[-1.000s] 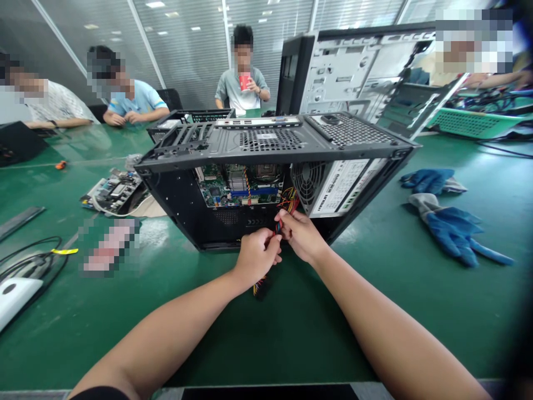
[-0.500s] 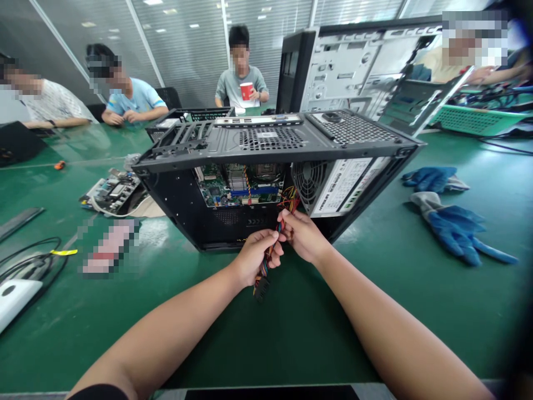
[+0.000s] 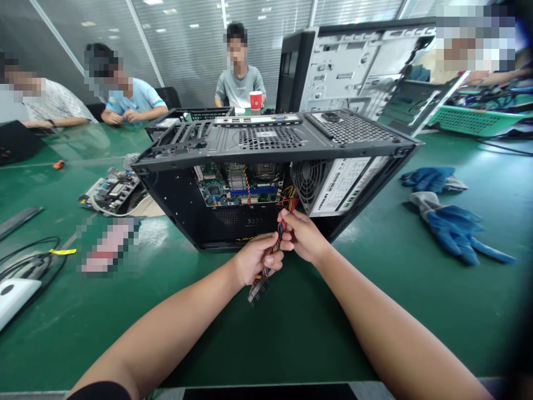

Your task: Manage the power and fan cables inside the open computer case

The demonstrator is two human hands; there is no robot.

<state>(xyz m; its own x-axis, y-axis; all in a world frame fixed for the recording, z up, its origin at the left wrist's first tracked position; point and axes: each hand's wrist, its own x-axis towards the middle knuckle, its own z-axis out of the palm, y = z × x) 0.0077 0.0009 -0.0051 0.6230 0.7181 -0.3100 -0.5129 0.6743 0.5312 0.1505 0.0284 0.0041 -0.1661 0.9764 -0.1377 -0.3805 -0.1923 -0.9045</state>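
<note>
A bundled power cable point(image 3: 280, 232) of several coloured wires runs out of the black computer case point(image 3: 166, 216), from beside the power supply point(image 3: 347, 186). My left hand point(image 3: 259, 256) is closed around its lower part. Below those fingers hangs the cable's black multi-pin connector point(image 3: 258, 290). Higher up, my right hand point(image 3: 303, 234) pinches the same cable near the case opening. Inside the case a motherboard point(image 3: 237, 186) shows, with a twisted thin wire crossing it. The wires' roots near the supply are partly hidden.
Blue gloves point(image 3: 452, 228) lie at right, near a green basket point(image 3: 474, 119) of cables. A second open case point(image 3: 341, 72) stands behind. At left are loose computer parts point(image 3: 112, 191), a pixelated pink item point(image 3: 109, 244) and black cables point(image 3: 50, 261). Several people sit around the table.
The connector has swung slightly left and turned below my left hand. Both hands keep their hold on the cable. Across the table, a person has lowered a red cup.
</note>
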